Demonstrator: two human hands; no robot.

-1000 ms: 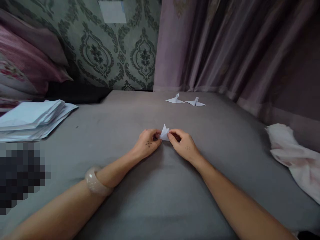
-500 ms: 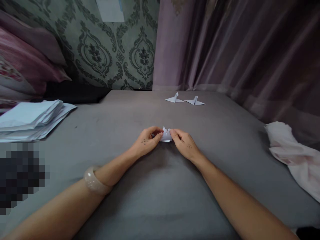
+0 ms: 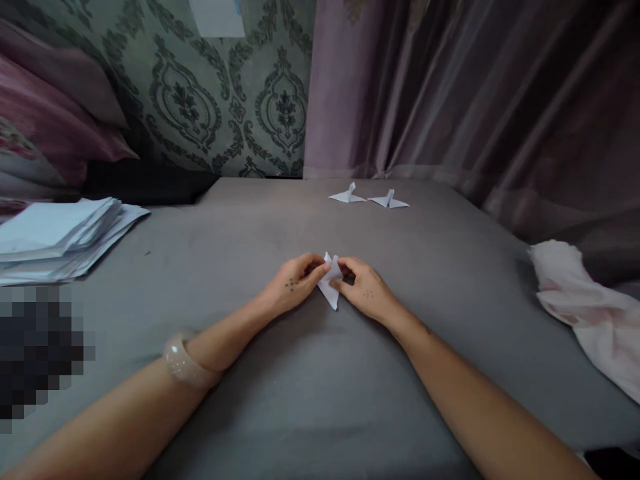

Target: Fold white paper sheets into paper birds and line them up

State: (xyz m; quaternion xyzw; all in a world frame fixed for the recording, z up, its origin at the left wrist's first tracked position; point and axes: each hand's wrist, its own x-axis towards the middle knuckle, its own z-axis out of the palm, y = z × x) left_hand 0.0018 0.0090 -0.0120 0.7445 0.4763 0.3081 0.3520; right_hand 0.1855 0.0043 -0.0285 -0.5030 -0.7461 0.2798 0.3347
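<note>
Between my two hands is a small folded white paper, with a triangular flap pointing down toward me and narrow points sticking up at the top. My left hand pinches its left side, thumb on the front face. On the right side my right hand grips it with thumb and fingers. The fingertips behind the paper are partly hidden. Farther back on the grey cloth surface stand two white folded paper cranes, the left crane and the right crane, wings spread.
A stack of white paper lies at the left, beside a black folded item. Pale pink cloth is bunched at the right edge. Patterned wallpaper and a purple curtain close off the back.
The folded paper now shows a triangular flap hanging down toward me; before, its lower edge was flat. My right thumb has moved lower, onto the paper's front.
</note>
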